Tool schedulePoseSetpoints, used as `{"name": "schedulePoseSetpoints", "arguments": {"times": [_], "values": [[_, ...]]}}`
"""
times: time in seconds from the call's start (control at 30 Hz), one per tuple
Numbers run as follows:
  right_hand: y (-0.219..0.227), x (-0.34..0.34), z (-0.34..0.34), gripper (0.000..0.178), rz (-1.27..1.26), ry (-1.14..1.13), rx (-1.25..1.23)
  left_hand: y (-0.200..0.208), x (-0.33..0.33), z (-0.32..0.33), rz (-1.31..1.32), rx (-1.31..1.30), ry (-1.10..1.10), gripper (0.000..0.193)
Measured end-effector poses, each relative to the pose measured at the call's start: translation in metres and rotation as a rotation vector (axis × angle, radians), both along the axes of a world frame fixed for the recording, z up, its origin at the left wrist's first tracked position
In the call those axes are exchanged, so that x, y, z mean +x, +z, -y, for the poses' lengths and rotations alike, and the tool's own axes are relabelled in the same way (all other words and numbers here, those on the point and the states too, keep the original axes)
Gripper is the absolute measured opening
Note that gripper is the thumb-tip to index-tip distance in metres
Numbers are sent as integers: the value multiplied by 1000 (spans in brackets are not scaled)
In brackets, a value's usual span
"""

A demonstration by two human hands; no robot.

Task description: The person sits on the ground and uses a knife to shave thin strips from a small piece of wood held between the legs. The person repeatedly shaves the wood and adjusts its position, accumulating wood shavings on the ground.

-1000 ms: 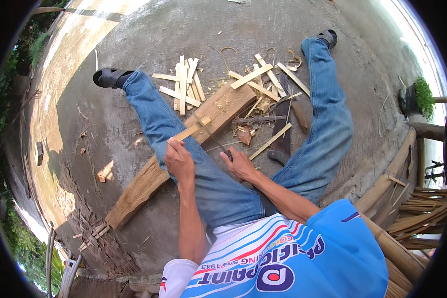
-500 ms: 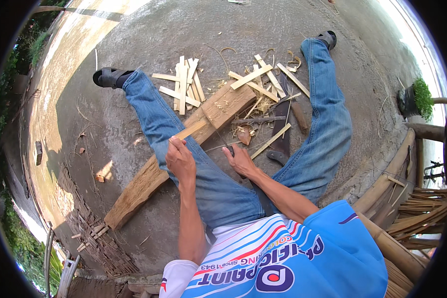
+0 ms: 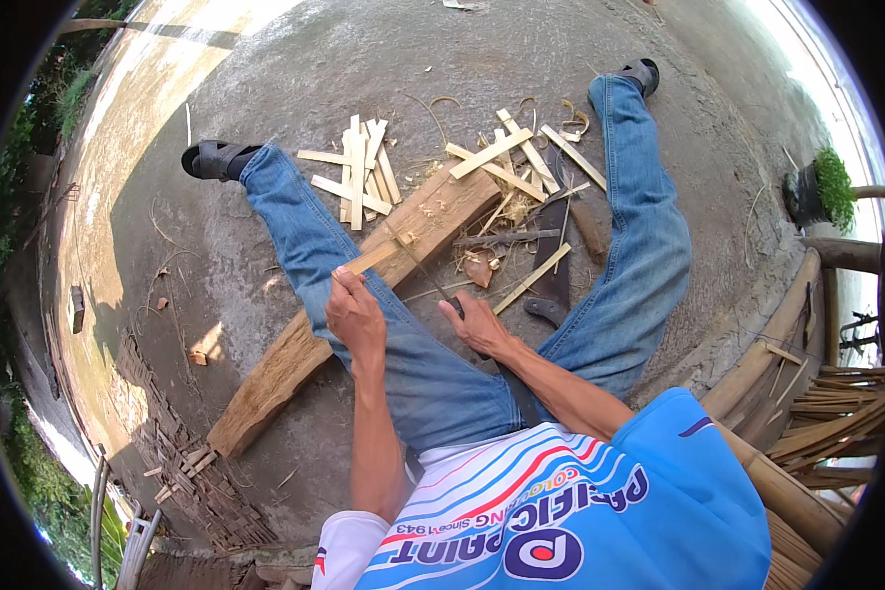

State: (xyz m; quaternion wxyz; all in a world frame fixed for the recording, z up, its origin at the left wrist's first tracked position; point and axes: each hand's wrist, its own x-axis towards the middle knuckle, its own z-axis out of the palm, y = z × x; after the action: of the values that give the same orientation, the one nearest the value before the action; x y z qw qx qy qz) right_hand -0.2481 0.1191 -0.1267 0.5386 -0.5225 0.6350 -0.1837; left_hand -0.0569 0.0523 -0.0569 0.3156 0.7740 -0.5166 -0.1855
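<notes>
My left hand [image 3: 356, 310] is closed on one end of a pale flat wooden strip [image 3: 376, 258], above my left thigh. The strip's far end lies over a thick wooden beam [image 3: 431, 218]. In my right hand [image 3: 474, 323] is the dark handle of a knife. Its thin blade [image 3: 421, 264] slants up and left across the strip, close to the strip's far end. Whether the edge is biting into the wood I cannot tell. The beam runs diagonally beneath my left leg, with small shavings on its upper face.
Beyond the beam lie two loose piles of pale strips, a left pile [image 3: 356, 182] and a right pile [image 3: 506, 162]. A dark broad blade with a handle [image 3: 546, 311] rests between my legs. Shavings and sticks surround it. A potted plant [image 3: 824, 192] stands far right.
The knife blade has swung slightly left along the strip. My left hand keeps its grip almost in place, while the whole view has shifted a little.
</notes>
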Motion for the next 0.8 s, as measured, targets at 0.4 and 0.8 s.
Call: {"name": "schedulePoseSetpoints", "arguments": {"times": [0.4, 0.8], "values": [[43, 9, 43, 51, 779, -406, 207, 12, -3, -29, -1169, 127, 43, 50], [74, -34, 100, 43, 246, 185, -125, 62, -36, 18, -462, -83, -334, 43]]}}
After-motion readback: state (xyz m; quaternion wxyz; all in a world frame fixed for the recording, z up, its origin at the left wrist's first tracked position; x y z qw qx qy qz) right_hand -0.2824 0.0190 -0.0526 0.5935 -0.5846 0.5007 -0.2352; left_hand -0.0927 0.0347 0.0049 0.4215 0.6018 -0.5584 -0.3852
